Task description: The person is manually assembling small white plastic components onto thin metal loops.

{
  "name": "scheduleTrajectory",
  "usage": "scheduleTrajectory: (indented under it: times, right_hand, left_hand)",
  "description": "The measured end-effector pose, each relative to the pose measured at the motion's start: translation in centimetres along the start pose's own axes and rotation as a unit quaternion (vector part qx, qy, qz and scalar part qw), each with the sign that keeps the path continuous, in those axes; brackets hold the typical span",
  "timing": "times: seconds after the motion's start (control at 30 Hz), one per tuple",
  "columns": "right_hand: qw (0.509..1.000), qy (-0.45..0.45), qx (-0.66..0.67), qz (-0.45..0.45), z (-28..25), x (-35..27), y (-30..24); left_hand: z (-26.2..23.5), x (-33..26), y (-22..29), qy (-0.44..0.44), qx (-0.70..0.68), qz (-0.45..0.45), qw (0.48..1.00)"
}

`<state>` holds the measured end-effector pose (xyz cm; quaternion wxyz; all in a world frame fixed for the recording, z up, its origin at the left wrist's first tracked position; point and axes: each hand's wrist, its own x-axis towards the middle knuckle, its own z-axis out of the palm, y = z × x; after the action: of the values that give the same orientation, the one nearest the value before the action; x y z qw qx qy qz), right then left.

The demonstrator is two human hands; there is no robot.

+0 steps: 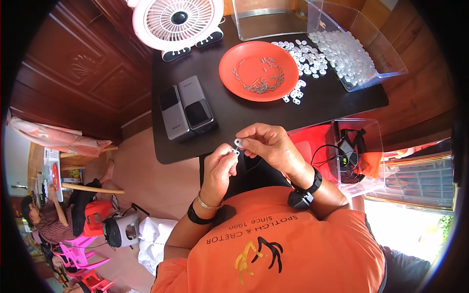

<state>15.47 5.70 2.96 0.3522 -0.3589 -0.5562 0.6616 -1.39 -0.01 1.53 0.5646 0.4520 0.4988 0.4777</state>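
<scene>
Orange-red plate (226, 73), white pieces (238, 142) I hold nearer me than it, dark brown tabletop (254, 113) beneath it, white tags (311, 57) at its right, my orange shirt (312, 239), black-and-yellow emblem (262, 254).

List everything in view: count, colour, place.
table: 1, black, upper centre
desk fan: 1, white-pink, far left tabletop
box-shaped devices: 2, grey, left tabletop
plate: 1, orange-red, far tabletop
metal pins: many, silver, in plate
holed plastic pieces: many, white, beside plate and in upper bin
upper bin: 1, clear, far right tabletop
lid or tray: 1, clear, behind plate
lower bin: 1, clear, centre right
corded device: 1, black, in lower bin
plastic seats: several, red and pink, lower left
sack: 1, white, lower left
other people: at least 1, patterned top, left
wooden panelling: uncounted, red-brown, upper left
shirt: 1, orange, lower centre
left hand: 1, centre, pinching white piece
right hand: 1, centre, pinching white piece
</scene>
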Motion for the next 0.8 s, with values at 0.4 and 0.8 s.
scheduleTrajectory:
  times: [0.4,0.8]
  right_hand:
    - [0.996,0.018,-0.069,-0.047,0.4,-0.2,0.4]
    - [0.98,0.013,-0.14,-0.14,0.4,-0.7,1.3]
  left_hand:
    - [0.3,-0.1,0.0,-0.012,-0.006,-0.009,1.0]
    - [0.5,-0.1,-0.1,-0.022,-0.032,-0.002,0.999]
